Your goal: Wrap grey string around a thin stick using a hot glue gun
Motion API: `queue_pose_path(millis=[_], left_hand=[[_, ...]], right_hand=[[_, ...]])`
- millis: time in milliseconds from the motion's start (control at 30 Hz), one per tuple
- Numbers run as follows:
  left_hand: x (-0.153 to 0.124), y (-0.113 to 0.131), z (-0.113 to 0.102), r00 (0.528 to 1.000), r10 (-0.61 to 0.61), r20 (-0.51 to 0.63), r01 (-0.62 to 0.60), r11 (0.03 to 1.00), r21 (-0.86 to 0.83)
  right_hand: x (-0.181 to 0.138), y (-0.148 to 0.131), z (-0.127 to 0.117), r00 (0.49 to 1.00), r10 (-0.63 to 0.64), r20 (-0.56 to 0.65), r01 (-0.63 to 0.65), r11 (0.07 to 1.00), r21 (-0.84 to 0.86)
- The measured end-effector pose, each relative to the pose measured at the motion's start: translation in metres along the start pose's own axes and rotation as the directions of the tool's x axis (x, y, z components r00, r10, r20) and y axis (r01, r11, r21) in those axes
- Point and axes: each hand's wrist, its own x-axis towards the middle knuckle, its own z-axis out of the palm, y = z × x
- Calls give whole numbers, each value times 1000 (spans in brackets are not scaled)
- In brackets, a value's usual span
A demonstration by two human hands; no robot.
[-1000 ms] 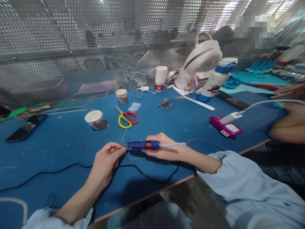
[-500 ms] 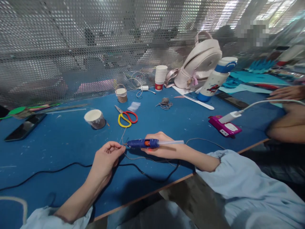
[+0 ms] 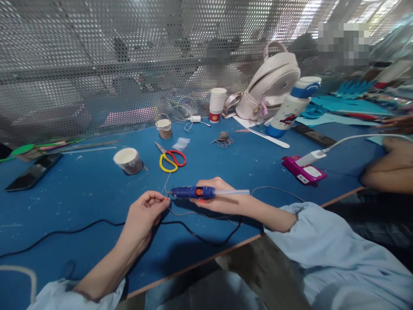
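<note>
My right hand (image 3: 214, 206) is wrapped round a blue glue gun (image 3: 190, 192), whose clear glue stick (image 3: 232, 192) pokes out at the back. The gun's nozzle points left, right by the fingertips of my left hand (image 3: 146, 209). Thumb and forefinger of that hand are pinched on a thin grey string (image 3: 164, 185); part of it stands up from the fingertips and more trails over the table to the right. Beyond my hands lie scissors (image 3: 168, 162) with one yellow and one red handle. A cup wrapped in cord (image 3: 128, 161) stands to their left.
On the blue table (image 3: 87, 185) are a small handled cup (image 3: 164, 129), stacked paper cups (image 3: 217, 105), a cord bundle (image 3: 223, 139), a bottle (image 3: 287, 114), a backpack (image 3: 269, 88) and a magenta power strip (image 3: 305, 171). A black cable (image 3: 80, 227) runs near the front. Another person's arm (image 3: 385, 165) rests at right.
The glue gun has shifted up very slightly at its nozzle end. My left hand stays pinched in place. The other person's hand at far right has moved further right.
</note>
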Motion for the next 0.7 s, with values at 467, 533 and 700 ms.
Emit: queue_pose_path(millis=[467,533,700], left_hand=[[-2,1,3,1000,-15,-13,15,1000,-9],[-2,2,3,1000,-12,-5,12,1000,-4],[-3,3,3,1000,-5,-11,5,1000,1]], right_hand=[[0,-1,-1,998,-6,55,7,1000,-12],[0,-1,-1,998,-23,65,24,1000,-16],[0,-2,-2,1000,21,23,-21,1000,-11]])
